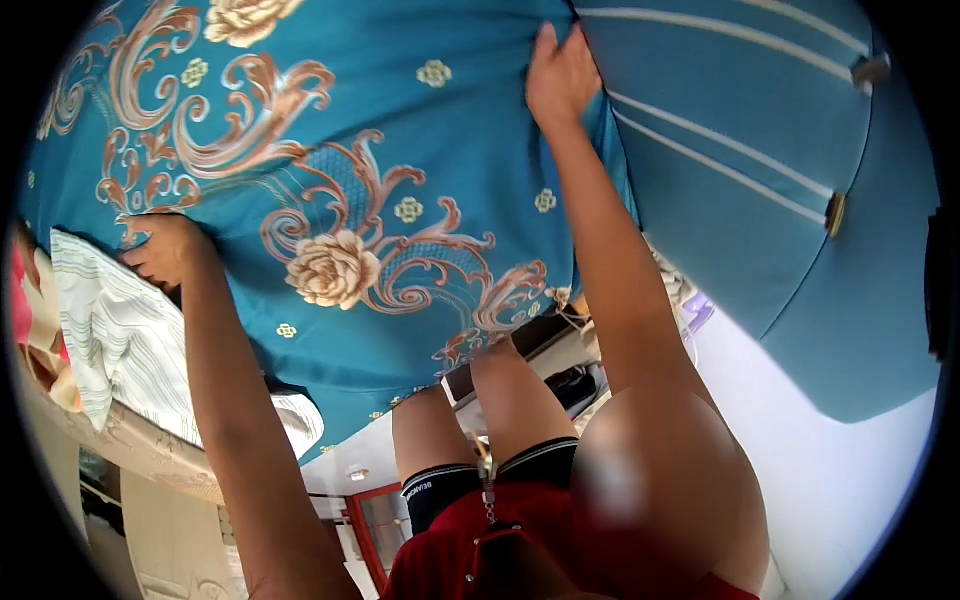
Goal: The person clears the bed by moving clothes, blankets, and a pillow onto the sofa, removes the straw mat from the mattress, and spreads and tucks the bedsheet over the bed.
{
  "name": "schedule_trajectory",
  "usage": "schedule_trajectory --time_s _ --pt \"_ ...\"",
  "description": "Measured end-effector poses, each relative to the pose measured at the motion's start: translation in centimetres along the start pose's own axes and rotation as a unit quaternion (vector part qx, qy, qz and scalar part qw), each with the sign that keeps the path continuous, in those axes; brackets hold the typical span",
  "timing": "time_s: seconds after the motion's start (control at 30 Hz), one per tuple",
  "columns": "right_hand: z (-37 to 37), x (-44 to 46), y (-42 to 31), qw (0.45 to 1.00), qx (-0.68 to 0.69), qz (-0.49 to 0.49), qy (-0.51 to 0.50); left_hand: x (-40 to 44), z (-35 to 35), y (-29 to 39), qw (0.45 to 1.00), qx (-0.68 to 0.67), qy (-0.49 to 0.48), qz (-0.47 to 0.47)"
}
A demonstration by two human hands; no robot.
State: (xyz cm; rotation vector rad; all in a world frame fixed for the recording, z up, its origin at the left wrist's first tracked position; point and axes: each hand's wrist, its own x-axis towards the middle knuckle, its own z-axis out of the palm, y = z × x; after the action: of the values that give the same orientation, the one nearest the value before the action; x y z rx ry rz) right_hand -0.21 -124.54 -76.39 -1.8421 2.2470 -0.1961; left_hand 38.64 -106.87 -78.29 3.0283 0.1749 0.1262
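A teal bed sheet [400, 215] with beige roses and brown scrollwork covers the bed in front of me. My left hand [172, 248] is at the sheet's left side, its fingers curled in at the fabric beside a white striped cloth [120, 325]. Farther up, my right hand [563, 80] presses against the sheet's right edge, where it meets the blue padded headboard [715, 150]. The fingertips of that hand go partly out of sight at this seam, and slight blur covers them. My knees touch the sheet's near edge.
Pale strips and metal-coloured trims [835, 213] run across the headboard. A white wall [840, 490] stands at the right. Under the striped cloth shows a beige patterned bed edge [150, 440]. Dark items [575, 385] lie past my legs, and a red-framed door [380, 530] is behind.
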Motion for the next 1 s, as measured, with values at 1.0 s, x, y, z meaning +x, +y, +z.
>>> schedule_trajectory --time_s 1.0 --pt "-8.7 -28.4 20.0 0.999 0.014 -0.037 -0.020 -0.2 -0.6 -16.6 0.763 -0.094 -0.106 0.630"
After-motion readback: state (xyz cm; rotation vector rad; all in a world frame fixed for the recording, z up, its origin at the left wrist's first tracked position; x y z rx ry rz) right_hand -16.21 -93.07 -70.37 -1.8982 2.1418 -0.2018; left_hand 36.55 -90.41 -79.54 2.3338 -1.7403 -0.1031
